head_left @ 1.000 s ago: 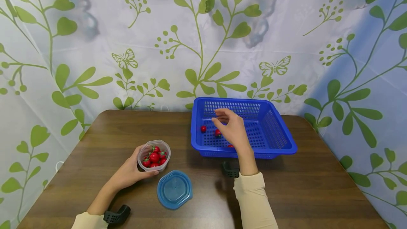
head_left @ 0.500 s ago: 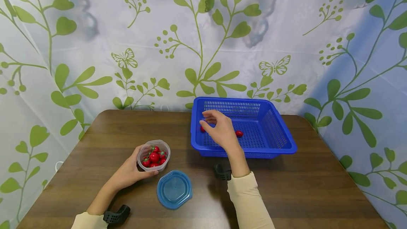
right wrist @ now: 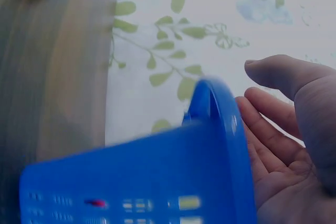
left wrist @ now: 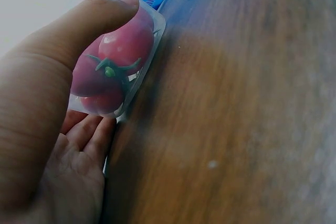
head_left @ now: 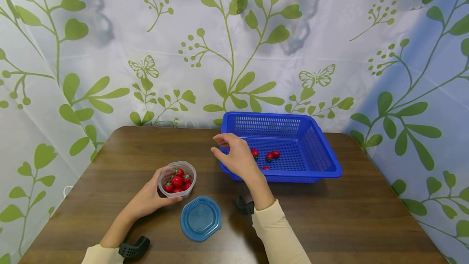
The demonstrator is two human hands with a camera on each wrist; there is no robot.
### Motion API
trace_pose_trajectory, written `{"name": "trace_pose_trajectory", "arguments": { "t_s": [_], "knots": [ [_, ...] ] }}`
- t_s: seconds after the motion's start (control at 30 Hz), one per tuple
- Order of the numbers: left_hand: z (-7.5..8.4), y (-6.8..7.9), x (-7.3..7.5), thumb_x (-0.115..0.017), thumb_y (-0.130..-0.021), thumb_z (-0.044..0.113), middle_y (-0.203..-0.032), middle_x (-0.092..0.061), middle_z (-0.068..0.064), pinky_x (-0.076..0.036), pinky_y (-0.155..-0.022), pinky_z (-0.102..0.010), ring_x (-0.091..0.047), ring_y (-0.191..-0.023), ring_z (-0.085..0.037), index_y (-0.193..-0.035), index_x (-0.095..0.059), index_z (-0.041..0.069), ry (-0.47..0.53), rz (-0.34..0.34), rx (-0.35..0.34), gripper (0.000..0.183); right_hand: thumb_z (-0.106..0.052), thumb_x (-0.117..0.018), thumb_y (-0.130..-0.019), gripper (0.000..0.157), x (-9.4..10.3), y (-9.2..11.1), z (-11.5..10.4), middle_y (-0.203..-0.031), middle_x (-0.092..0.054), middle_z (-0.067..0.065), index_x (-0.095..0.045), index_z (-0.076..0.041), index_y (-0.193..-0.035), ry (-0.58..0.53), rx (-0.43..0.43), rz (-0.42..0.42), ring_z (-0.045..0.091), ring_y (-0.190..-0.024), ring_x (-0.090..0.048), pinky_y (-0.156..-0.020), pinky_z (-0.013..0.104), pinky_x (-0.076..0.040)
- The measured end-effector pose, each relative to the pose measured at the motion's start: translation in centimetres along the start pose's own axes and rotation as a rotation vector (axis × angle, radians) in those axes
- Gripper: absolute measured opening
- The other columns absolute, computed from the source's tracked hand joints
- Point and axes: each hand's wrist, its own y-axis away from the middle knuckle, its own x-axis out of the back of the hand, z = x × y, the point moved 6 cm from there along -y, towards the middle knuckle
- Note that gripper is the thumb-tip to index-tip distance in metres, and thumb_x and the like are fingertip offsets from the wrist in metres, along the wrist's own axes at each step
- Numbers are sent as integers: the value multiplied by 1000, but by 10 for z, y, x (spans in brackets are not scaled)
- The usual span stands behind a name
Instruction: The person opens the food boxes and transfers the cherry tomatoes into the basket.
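In the head view my left hand (head_left: 148, 199) grips a small clear plastic container (head_left: 193, 186) at the left of the table. Several cherry tomatoes (head_left: 178, 181) with green stems lie inside it. The left wrist view shows the thumb over the container's side (left wrist: 157, 24) and fingers beneath. My right hand (head_left: 238, 156) is raised over the left edge of a blue plastic basket (head_left: 311, 174), thumb and fingers apart with nothing between them. Several more tomatoes (head_left: 270, 157) lie on the basket's floor. Part of that floor is hidden behind the right hand.
A blue lid (head_left: 201, 218) lies flat on the wooden table (head_left: 348, 223) between the container and my right forearm. Behind the table hangs a white curtain (head_left: 165, 93) with a green leaf print. The basket stands near the table's back edge.
My right hand has moved left from over the basket's interior to its left edge, uncovering tomatoes there. The left hand and the container have stayed in place.
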Motion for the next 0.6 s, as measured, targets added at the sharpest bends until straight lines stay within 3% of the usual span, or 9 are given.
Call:
{"name": "trace_pose_trajectory", "arguments": {
  "t_s": [0.6],
  "knots": [
    [1,0,1,-88,-81,43,-150,-52,-13,-39,-111,-60,-50,-139,-34,-153,-31,11,28,-9,10,97,-23,-76,-96,32,-52,5,-29,-122,-71,4,-70,-12,-126,88,54,-157,19,-110,-69,-95,31,-56]
  ]
}}
